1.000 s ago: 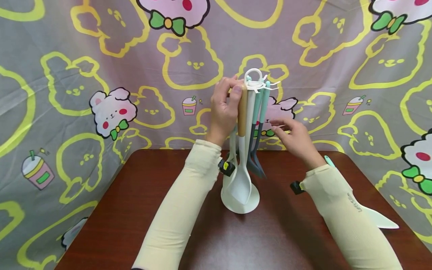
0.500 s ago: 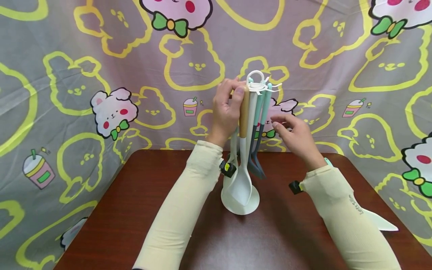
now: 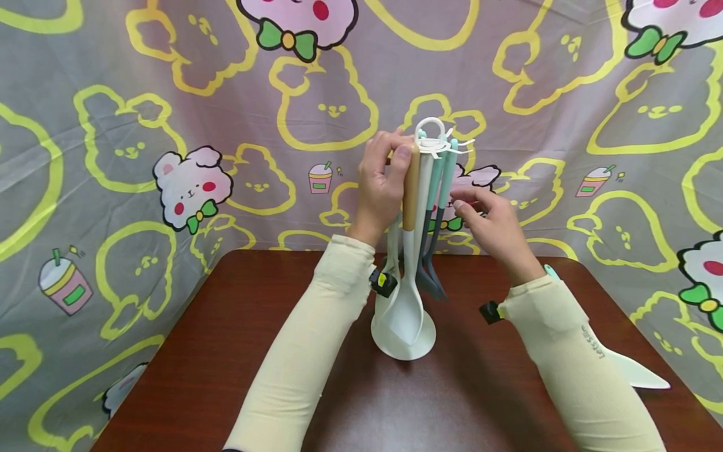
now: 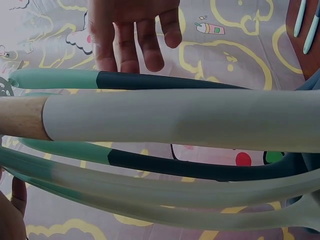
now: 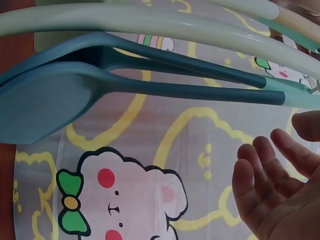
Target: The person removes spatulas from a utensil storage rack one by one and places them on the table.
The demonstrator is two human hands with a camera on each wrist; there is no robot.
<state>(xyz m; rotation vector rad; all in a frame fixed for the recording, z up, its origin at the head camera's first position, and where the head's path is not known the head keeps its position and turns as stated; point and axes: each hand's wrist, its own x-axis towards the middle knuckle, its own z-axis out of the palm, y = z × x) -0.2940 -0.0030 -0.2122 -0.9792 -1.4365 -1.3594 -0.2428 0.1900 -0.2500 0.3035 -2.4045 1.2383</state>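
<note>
A white utensil stand [image 3: 430,129] with a round base [image 3: 419,344] and a looped top stands mid-table. My left hand [image 3: 383,183] holds the wooden handle [image 3: 412,188] of a white spoon [image 3: 408,314] up at the stand's hooks; the handle's top end is partly hidden by fingers. Several dark-blue utensils [image 5: 55,100] with teal handles [image 3: 449,168] hang on the right side. My right hand [image 3: 497,229] hovers beside them, fingers relaxed, holding nothing. In the left wrist view, pale utensils [image 4: 150,185] with teal handles hang close to my left hand [image 4: 10,210].
Beneath my right forearm a pale utensil [image 3: 638,370] with a pointed end lies on the brown table [image 3: 237,326]. In the left wrist view, teal-handled items [image 4: 300,20] lie at the upper right. A patterned cloth [image 3: 214,113] hangs behind the table.
The stand's top, the spoon's handle and my left hand have shifted very slightly to the right. My right hand stays almost in place beside the teal handles.
</note>
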